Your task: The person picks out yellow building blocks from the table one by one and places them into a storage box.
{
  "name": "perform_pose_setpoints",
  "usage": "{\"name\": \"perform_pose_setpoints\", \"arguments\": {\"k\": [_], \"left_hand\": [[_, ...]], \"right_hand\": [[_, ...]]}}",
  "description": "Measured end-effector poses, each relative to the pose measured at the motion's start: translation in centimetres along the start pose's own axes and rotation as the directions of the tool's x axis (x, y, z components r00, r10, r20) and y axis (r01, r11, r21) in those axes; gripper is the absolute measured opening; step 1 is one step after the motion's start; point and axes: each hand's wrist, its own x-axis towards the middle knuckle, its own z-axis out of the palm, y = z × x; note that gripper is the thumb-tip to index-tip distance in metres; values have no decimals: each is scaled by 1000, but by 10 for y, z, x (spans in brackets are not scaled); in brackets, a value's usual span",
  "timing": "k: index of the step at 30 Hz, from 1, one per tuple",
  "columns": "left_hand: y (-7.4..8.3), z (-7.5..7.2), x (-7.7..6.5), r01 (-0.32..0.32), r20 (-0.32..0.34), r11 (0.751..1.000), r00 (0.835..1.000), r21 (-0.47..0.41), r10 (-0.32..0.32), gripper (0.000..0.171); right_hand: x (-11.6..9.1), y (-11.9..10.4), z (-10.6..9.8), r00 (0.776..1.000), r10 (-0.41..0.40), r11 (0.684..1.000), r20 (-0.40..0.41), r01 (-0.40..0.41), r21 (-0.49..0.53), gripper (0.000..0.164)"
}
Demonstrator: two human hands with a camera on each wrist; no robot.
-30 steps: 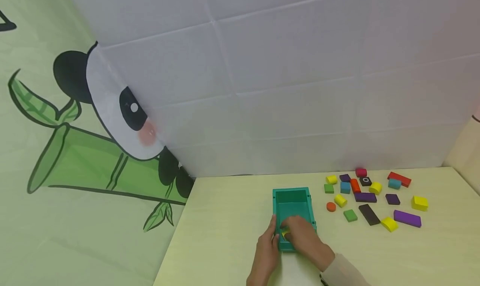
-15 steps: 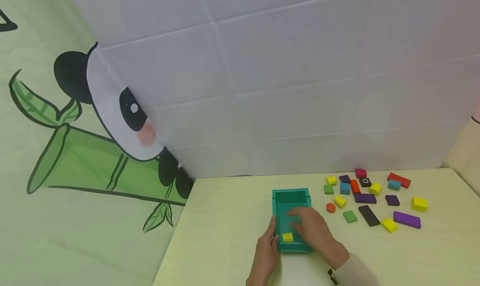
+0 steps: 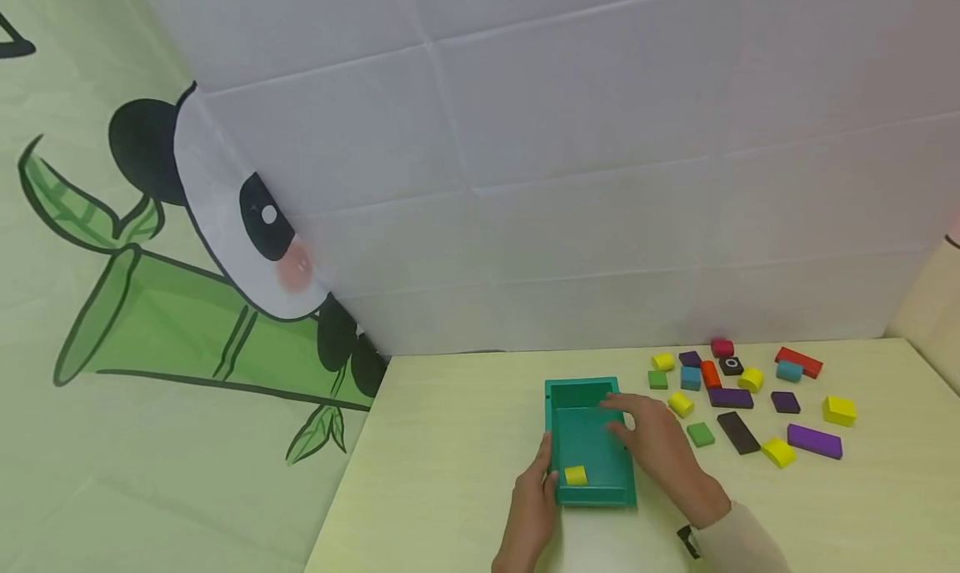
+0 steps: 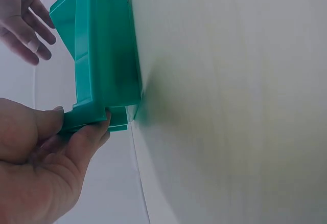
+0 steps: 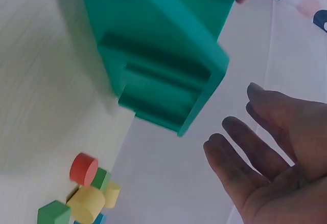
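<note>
A teal plastic bin stands on the table in front of the person, with one small yellow block lying in its near left corner. The left hand grips the bin's left wall; in the left wrist view its thumb and fingers pinch the rim of the bin. Over the bin's right edge hovers the right hand, fingers spread and holding nothing. The right wrist view shows this right hand apart from the bin's outer wall.
Several coloured blocks lie scattered right of the bin, among them a green block, a dark plank, a purple plank and a yellow block. A red cylinder shows in the right wrist view. A white cloth hangs behind the table.
The right hand has let go of the yellow block inside the bin, then lifted and moved right to the bin's edge. The left hand keeps its hold on the bin.
</note>
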Motion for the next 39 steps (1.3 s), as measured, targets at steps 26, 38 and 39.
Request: {"name": "perform_pose_setpoints", "arguments": {"k": [26, 38, 39], "left_hand": [[4, -2, 2, 4, 6, 1000, 1000, -1, -4, 56], [3, -1, 1, 33, 20, 999, 999, -14, -33, 56], [3, -1, 1, 35, 22, 999, 999, -12, -34, 56]], "right_hand": [[6, 78, -29, 987, 139, 988, -83, -144, -52, 35], [7, 95, -23, 973, 231, 971, 9, -230, -63, 37], [7, 96, -23, 972, 235, 970, 15, -233, -62, 38]]}}
